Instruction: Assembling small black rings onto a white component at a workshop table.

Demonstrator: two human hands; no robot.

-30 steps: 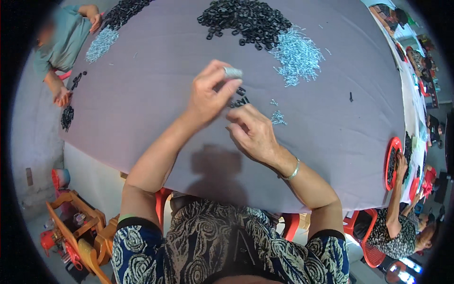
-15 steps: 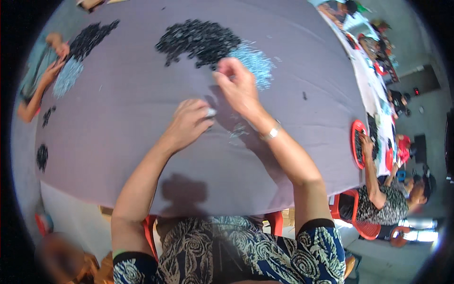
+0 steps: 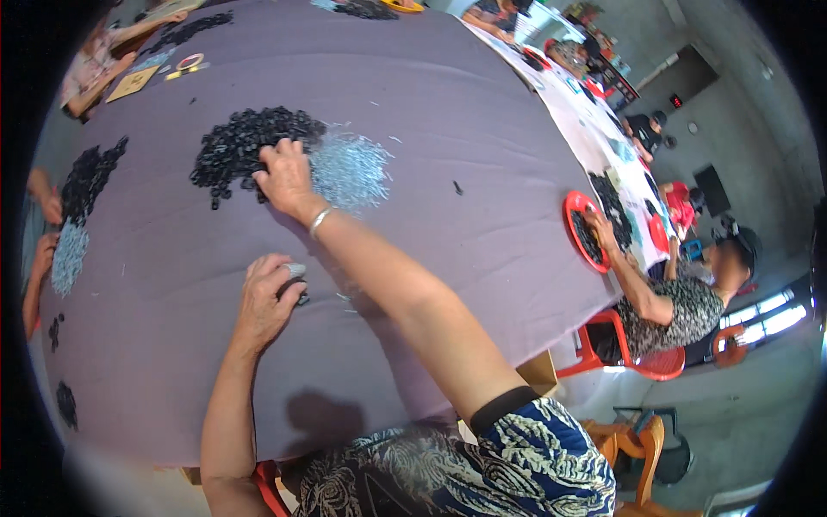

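Note:
A heap of small black plastic pieces [image 3: 245, 142] lies on the grey-purple cloth, with a pile of thin pale-blue pins [image 3: 353, 172] against its right side. My right hand [image 3: 289, 179], a silver band at its wrist, reaches to the heap's near edge; its fingers are bent and apart over the pieces, the tips partly hidden. Closer to me, my left hand [image 3: 265, 302] is closed on a small black piece [image 3: 299, 291] between thumb and fingers. A pale wrap [image 3: 295, 270] covers one of its fingers. A few loose pins [image 3: 346, 299] lie to its right.
At the left, another person's hands [image 3: 50, 224] work by more black pieces [image 3: 90, 181] and blue pins [image 3: 69, 258]. A tape roll [image 3: 189, 62] and a board [image 3: 132, 84] lie far left. A person at right reaches into a red tray [image 3: 575, 211]. One stray black piece [image 3: 458, 188] lies right of centre.
My right hand has moved forward and left, from beside the blue pins onto the black heap. My left hand stays near, now showing a black piece. The whole view has shifted and turned.

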